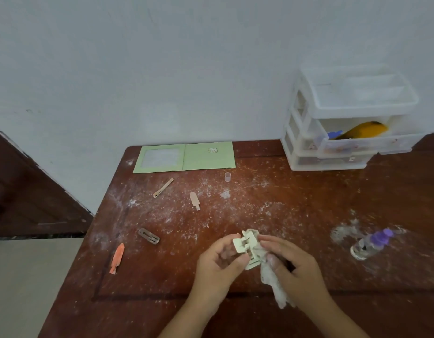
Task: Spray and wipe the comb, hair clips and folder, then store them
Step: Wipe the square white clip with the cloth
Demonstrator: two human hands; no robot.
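Mid-task: left hand (217,261) pinches a claw clip (247,247) above the desk (284,203), right hand (287,261) rubs it with a gripped cloth (275,286); four clips (149,236) and the folder (184,157) lie unstored.

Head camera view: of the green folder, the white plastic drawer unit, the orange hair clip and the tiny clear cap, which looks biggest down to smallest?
1. White plastic drawer unit
2. Flat green folder
3. Orange hair clip
4. Tiny clear cap

Clip lies nearer the camera, cap farther.
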